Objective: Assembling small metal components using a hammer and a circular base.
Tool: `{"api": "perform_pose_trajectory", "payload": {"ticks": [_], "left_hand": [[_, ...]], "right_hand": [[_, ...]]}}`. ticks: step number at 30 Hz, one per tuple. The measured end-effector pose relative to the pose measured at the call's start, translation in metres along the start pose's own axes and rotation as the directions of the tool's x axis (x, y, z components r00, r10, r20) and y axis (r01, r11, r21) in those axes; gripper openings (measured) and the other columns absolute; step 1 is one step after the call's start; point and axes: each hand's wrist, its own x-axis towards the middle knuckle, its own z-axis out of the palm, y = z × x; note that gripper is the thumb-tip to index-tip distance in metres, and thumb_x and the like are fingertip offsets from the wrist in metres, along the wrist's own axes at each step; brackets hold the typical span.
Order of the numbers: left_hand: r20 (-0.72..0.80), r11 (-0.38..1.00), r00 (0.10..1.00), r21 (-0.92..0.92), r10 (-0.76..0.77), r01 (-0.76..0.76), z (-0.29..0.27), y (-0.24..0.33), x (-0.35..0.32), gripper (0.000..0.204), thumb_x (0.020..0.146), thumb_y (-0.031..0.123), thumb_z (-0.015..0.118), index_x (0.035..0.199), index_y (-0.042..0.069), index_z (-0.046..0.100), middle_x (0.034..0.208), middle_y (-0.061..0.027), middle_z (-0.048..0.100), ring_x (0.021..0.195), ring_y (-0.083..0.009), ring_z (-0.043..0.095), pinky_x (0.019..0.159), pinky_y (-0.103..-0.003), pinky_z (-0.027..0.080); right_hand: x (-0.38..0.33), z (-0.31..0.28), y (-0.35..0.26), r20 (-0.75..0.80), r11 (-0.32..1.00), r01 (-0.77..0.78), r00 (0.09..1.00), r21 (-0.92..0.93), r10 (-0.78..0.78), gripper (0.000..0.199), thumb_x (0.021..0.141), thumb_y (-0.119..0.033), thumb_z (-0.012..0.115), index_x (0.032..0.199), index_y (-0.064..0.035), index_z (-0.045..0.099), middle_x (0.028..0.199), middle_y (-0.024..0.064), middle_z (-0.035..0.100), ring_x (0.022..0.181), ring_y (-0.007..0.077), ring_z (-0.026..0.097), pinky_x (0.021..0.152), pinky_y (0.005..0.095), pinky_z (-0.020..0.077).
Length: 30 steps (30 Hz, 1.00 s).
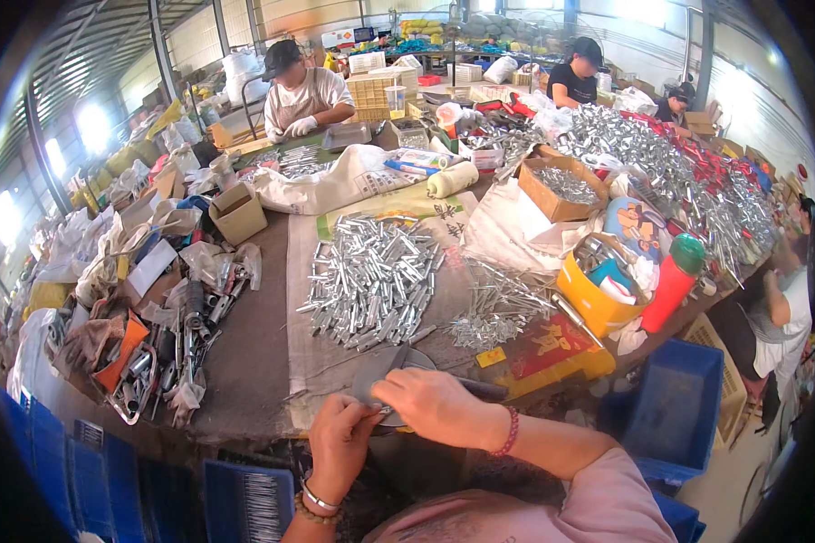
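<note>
At the table's near edge, my left hand [337,439] pinches a small silvery metal piece [386,410], mostly hidden by the fingers. My right hand [430,409] is close beside it with bent fingers pressed together; what they grip is hidden. Just beyond my fingers stands a dark grey flat plate [377,369], with a round grey disc [418,359] partly showing behind it. A dark bar-shaped handle [484,390] sticks out to the right of my right hand. Past them, a large heap of short silvery metal tubes [371,281] lies on a woven sack [301,339].
Thin metal rods [507,303] lie right of the heap, near a yellow container [598,294] and a red bottle with a green lid [675,281]. Loose tools and sockets [195,317] crowd the left. Blue bins [675,407] stand below the table. Co-workers [303,95] sit across.
</note>
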Motion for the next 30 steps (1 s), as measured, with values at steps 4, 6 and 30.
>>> {"api": "perform_pose_trajectory", "payload": {"ticks": [4,6,30], "left_hand": [[-0.01,0.999,0.999,-0.001,0.036,-0.036,0.002,-0.005,-0.001,0.018,0.084,0.002,0.089,0.1,0.006,0.08,0.088,-0.0096,0.065,0.082,-0.0312,0.066,0.071,-0.042,0.052],[-0.025,0.998,0.998,-0.025,0.06,-0.061,0.002,-0.005,-0.001,0.018,0.084,0.001,0.088,0.1,0.005,0.08,0.088,-0.0096,0.065,0.083,-0.0312,0.067,0.071,-0.042,0.052],[0.011,1.0,1.0,-0.013,0.026,-0.026,0.006,-0.01,-0.002,0.021,0.087,-0.009,0.078,0.105,0.0,0.075,0.1,-0.0126,0.067,0.092,-0.0332,0.068,0.081,-0.04,0.054]], "right_hand": [[0.005,0.011,-0.009,-0.081,0.985,0.058,0.996,0.161,-0.045,0.039,0.089,0.0,0.072,0.126,-0.006,0.06,0.107,0.0157,0.068,0.104,0.0376,0.072,0.089,0.0481,0.0591],[0.001,0.011,-0.011,-0.151,0.981,-0.012,0.988,0.194,0.042,0.039,0.09,-0.001,0.072,0.127,-0.005,0.059,0.105,0.0159,0.07,0.102,0.0387,0.071,0.089,0.05,0.0582],[0.013,0.025,-0.009,0.013,0.995,0.098,0.995,-0.016,-0.098,0.029,0.092,-0.009,0.067,0.119,-0.0017,0.056,0.097,0.0157,0.069,0.091,0.0362,0.071,0.077,0.0474,0.058]]}}
